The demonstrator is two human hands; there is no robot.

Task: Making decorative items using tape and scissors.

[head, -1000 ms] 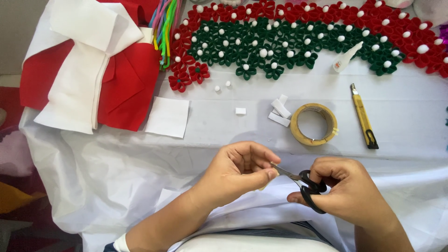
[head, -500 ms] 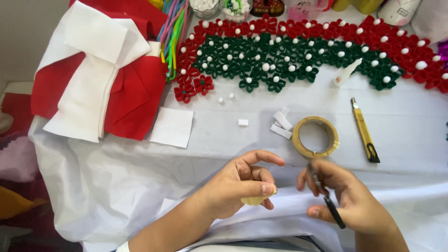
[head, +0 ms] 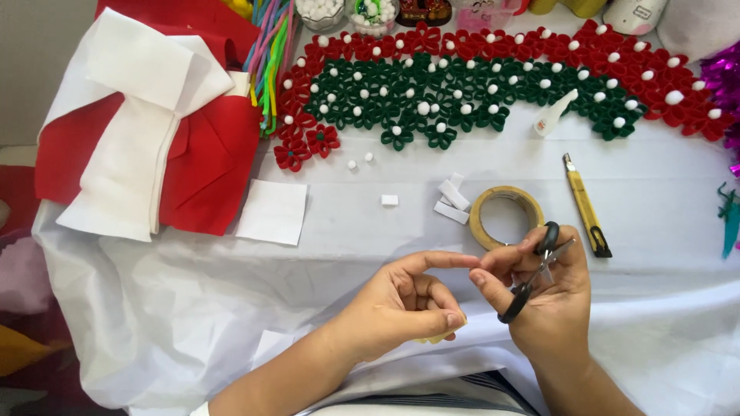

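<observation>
Scissors (head: 537, 271) have swung up since a moment ago, black handles now looped in my right hand (head: 543, 304). Left hand (head: 408, 304) pinches a small yellowish piece (head: 439, 337), forefinger touching my right. Just beyond sits the tape roll (head: 505, 219) on the white cloth (head: 193, 308).

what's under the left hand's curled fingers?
A small pale yellowish piece peeks out below the left hand; the fingers cover most of it, so its shape is unclear. White cloth lies beneath. The right hand holds black-handled scissors.
</observation>
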